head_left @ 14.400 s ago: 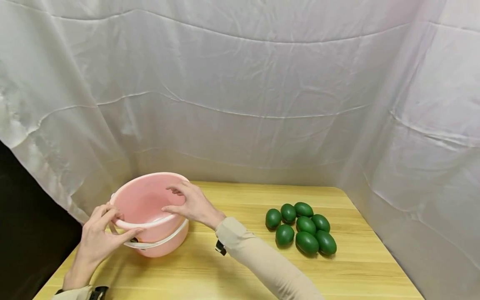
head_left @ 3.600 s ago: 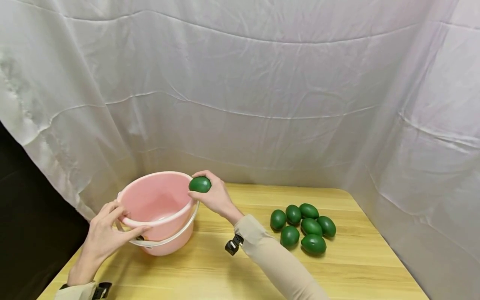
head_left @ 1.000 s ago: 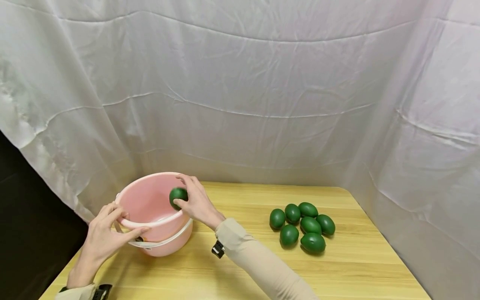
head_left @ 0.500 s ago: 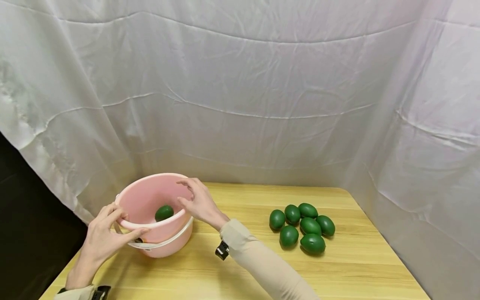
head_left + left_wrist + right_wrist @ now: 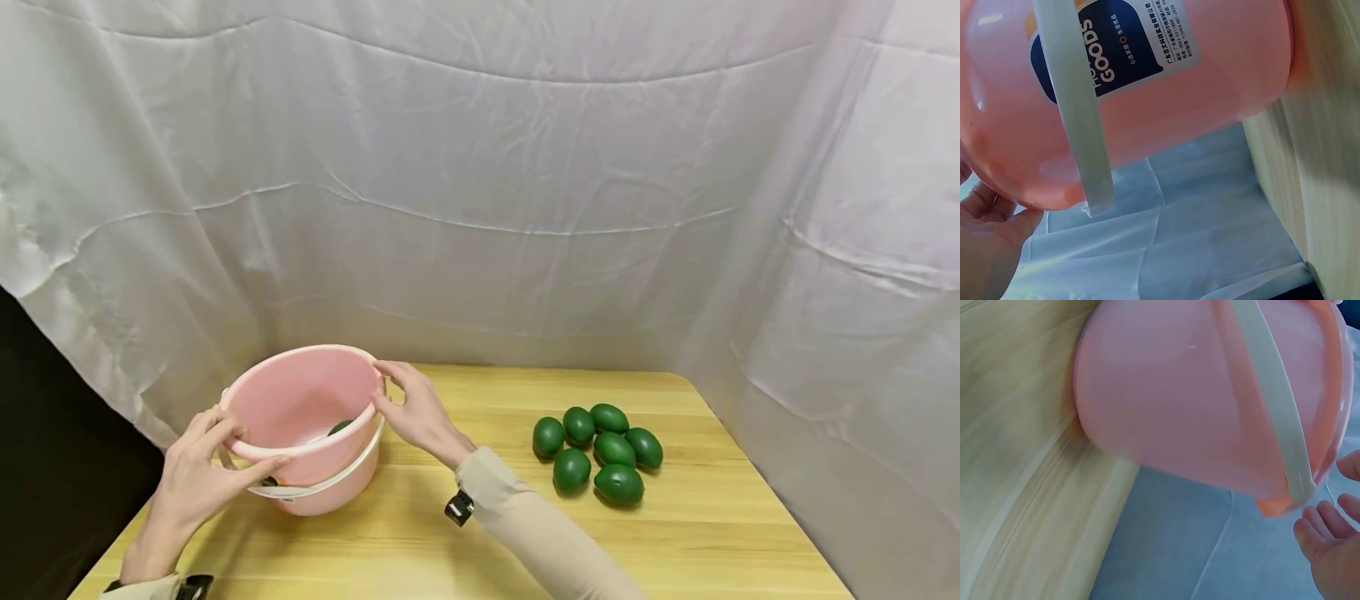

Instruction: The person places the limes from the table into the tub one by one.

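A pink bucket (image 5: 330,492) with a white bail handle (image 5: 330,481) stands at the table's left. My left hand (image 5: 197,477) holds its near left rim, thumb outside and fingers over the edge; the left wrist view shows this hand (image 5: 991,244) at the rim below the label. My right hand (image 5: 420,414) is at the bucket's right rim with its fingers loosely spread and nothing in them. In the right wrist view this hand (image 5: 1341,556) appears just apart from the rim. Inside the bucket, a dark green egg-shaped fruit (image 5: 340,427), avocado-like, is mostly hidden by the near wall.
Several more green egg-shaped fruits (image 5: 613,450) lie in a loose cluster on the right of the wooden table (image 5: 720,517). Pale grey cloth (image 5: 480,208) hangs behind and along both sides. A dark area (image 5: 60,450) borders the left.
My right hand brought one green fruit over the bucket and released it inside. Since then the hand has drawn back right to the rim. My left hand stays on the rim.
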Motion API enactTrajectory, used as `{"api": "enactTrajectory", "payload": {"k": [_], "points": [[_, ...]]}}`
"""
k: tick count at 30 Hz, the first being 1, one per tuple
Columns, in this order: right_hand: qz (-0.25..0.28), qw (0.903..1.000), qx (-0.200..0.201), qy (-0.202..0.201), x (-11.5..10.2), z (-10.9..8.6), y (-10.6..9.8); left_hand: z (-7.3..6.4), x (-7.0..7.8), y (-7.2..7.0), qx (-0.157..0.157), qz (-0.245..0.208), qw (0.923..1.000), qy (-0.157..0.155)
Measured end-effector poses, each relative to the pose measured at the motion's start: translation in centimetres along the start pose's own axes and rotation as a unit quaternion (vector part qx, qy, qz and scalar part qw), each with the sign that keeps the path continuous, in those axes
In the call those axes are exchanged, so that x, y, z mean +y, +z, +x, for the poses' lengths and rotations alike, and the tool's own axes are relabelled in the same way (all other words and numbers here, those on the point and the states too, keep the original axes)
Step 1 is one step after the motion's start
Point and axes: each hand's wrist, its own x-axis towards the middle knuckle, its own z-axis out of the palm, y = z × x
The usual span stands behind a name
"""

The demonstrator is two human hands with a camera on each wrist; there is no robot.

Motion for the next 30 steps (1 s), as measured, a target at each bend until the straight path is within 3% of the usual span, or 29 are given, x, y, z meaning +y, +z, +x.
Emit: {"api": "enactTrajectory", "payload": {"k": [10,15,30], "points": [[-0.010,0.9990,0.027,0.034,2.1,-1.9,-2.8,-0.1,-0.2,0.1,0.003,-0.004,0.9999,0.012],[0.010,0.9973,0.044,0.057,3.1,-2.5,-4.5,-0.1,-0.2,0.0,0.003,-0.006,0.9999,0.016],[0.027,0.9902,0.052,0.127,5.5,-4.8,-9.0,-0.1,0.0,-0.1,0.001,-0.001,1.0000,0.005]]}}
